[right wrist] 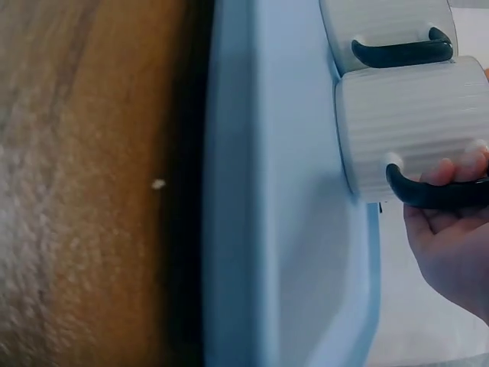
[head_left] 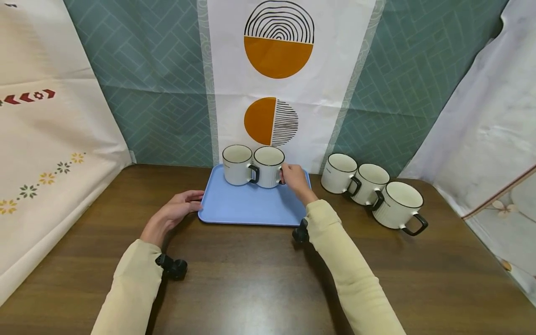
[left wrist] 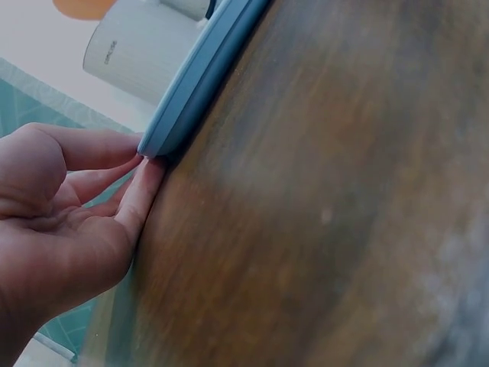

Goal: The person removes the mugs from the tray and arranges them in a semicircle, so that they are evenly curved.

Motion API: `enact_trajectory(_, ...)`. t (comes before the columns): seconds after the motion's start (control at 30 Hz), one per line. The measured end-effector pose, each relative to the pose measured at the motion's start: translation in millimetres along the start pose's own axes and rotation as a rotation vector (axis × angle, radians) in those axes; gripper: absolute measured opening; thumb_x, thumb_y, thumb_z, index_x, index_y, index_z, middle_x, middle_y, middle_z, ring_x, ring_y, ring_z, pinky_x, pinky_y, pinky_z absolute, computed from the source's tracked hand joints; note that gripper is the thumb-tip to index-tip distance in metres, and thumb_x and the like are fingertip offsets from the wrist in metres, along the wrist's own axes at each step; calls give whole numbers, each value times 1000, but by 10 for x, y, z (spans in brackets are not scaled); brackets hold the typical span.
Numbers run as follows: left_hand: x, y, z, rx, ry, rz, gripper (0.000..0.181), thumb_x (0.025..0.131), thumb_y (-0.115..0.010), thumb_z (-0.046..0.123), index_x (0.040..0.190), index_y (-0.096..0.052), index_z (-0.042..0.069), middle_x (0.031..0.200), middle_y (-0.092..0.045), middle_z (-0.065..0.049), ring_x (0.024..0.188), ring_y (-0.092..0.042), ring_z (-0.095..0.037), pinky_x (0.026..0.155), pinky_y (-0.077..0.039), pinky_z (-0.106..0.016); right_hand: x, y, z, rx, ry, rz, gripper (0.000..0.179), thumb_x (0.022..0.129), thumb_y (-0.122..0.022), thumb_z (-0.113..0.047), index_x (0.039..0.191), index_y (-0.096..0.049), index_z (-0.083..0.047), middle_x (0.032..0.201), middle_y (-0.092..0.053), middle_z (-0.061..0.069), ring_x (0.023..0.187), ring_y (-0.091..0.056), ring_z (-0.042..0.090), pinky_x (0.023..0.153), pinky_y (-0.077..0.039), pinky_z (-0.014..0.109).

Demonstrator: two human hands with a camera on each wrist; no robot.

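My right hand (head_left: 295,180) grips the black handle of a white mug (head_left: 269,164) at the back of a light blue tray (head_left: 251,204). The right wrist view shows its fingers curled round that handle (right wrist: 435,193). Close beside it, on the left, another white mug (head_left: 237,165) stands upright in the tray, its black handle turned right. At the tray's left edge is my left hand (head_left: 180,208). In the left wrist view its fingertips (left wrist: 153,170) pinch the tray's rim, one digit on the outer side and another tucked under the lip.
Right of the tray, three more white mugs stand in a slanting row: one near the back (head_left: 341,174), a middle one (head_left: 372,181) and the nearest (head_left: 397,204). Their handles point right. All is on a brown wooden table (head_left: 234,270), with a patterned cloth (head_left: 167,93) behind.
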State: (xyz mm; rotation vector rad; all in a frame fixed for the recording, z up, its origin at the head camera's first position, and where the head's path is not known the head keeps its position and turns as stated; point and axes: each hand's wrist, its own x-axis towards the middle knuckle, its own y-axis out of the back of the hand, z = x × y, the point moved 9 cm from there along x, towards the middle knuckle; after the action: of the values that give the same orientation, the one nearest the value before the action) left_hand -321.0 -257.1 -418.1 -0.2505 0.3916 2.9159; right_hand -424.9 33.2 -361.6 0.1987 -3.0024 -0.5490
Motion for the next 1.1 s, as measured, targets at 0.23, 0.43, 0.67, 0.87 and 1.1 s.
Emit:
enact_trajectory(0.23, 8, -40, 57, -8, -8, -3, 59, 94, -50, -4, 146, -22, -13, 145, -29, -33, 128, -37, -42, 110, -27, -51, -42, 96, 62, 181, -14, -11, 36, 97, -37, -12, 62, -41, -5, 54, -33, 0, 57, -32, 15, 61, -29, 28)
enact_trajectory(0.43, 16, -29, 65, -8, -4, 0, 59, 95, -49, -4, 146, -22, -12, 146, -28, -32, 130, -35, -42, 110, -26, -50, -86, 238, 110, 248, -37, -2, 37, 92, -40, -7, 55, -37, -9, 55, -31, 0, 57, -29, 13, 60, -29, 27)
enact_trajectory(0.67, 25, -13, 50, -7, -7, -4, 60, 95, -49, -4, 146, -21, -13, 146, -27, -33, 130, -35, -41, 110, -26, -51, -190, 323, 116, 260, -5, -7, 36, 91, -40, -5, 55, -38, -7, 53, -33, -1, 52, -30, 11, 57, -32, 24)
enact_trajectory(0.87, 6, 2, 15, -6, 3, -10, 59, 95, -49, -2, 147, -21, -12, 147, -27, -32, 131, -33, -41, 110, -26, -51, -342, 369, 120, 321, -12, -49, 35, 94, -39, -8, 59, -37, -6, 54, -30, -1, 52, -31, 10, 61, -40, 24)
enact_trajectory(1.1, -3, -13, -2, -16, 4, -20, 59, 96, -48, -2, 147, -22, -12, 147, -26, -32, 131, -31, -41, 111, -23, -51, -573, 599, 174, 328, -62, 26, 42, 94, -47, -13, 54, -35, -11, 53, -31, -2, 53, -36, 10, 60, -41, 23)
